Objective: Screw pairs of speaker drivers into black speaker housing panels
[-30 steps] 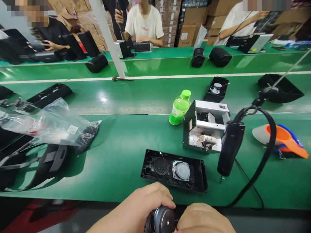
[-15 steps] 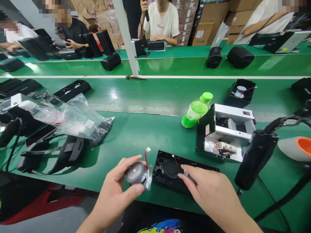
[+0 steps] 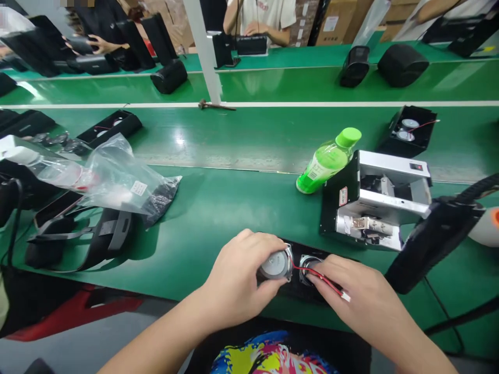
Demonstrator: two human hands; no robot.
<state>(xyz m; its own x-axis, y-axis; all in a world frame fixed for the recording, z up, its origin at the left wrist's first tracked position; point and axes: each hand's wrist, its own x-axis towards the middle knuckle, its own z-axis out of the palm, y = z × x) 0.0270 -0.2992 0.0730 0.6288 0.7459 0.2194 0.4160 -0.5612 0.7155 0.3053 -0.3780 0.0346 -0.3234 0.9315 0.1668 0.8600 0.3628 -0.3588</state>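
Note:
A round speaker driver with a grey back is gripped between the thumb and fingers of my left hand. It is held at the left part of a long black speaker housing, mostly covered by my hands. A second speaker driver with a metal frame is beside it at the right, with the closed thumb and fingers of my right hand on it. From the left driver a red wire runs across to my right thumb and forefinger, ending in a white connector. Fingertip contact is partly hidden.
Behind my right hand stand an opened silver-and-black device and a green-capped bottle. A black handheld tool hangs at the right. A plastic bag and black straps lie left. People work across the green bench.
My left hand has carried its speaker driver rightward to the housing. My right hand has shifted slightly right, and the red wire now stretches toward it. The view has tilted down.

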